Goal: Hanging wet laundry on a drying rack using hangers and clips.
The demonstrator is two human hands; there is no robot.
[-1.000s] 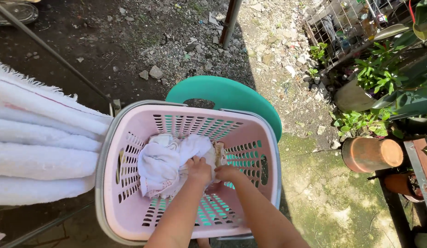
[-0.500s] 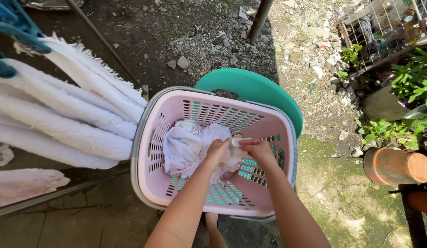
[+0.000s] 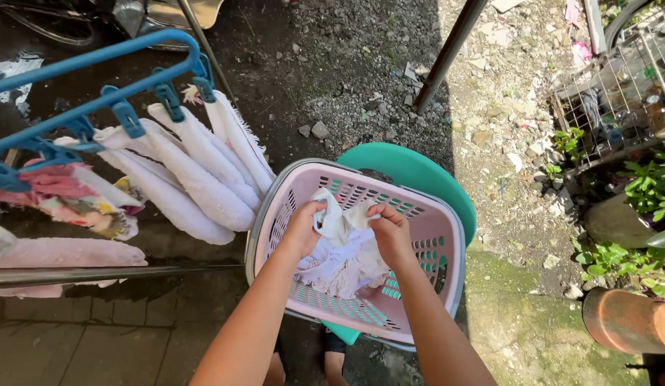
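Note:
A pink laundry basket (image 3: pixel 447 236) with slotted walls rests on a teal plastic chair (image 3: pixel 425 175). Inside it lies a bundle of white cloth (image 3: pixel 343 261). My left hand (image 3: pixel 304 227) grips the upper left part of the cloth, and my right hand (image 3: pixel 391 232) grips the upper right part. Both hands hold the cloth a little above the basket's floor, with the fabric stretched between them.
A blue clip hanger (image 3: pixel 96 86) at the left holds several white towels (image 3: pixel 204 171) and a coloured cloth (image 3: pixel 75 200). A metal rail (image 3: pixel 111 274) runs below it. A dark pole (image 3: pixel 447 53) slants at top right. Potted plants (image 3: pixel 647 207) and a clay pot (image 3: pixel 626 322) stand on the right.
My view has tilted upward, bringing the blue hanger into sight. Both hands have lifted the white cloth higher out of the basket and spread apart along its edge.

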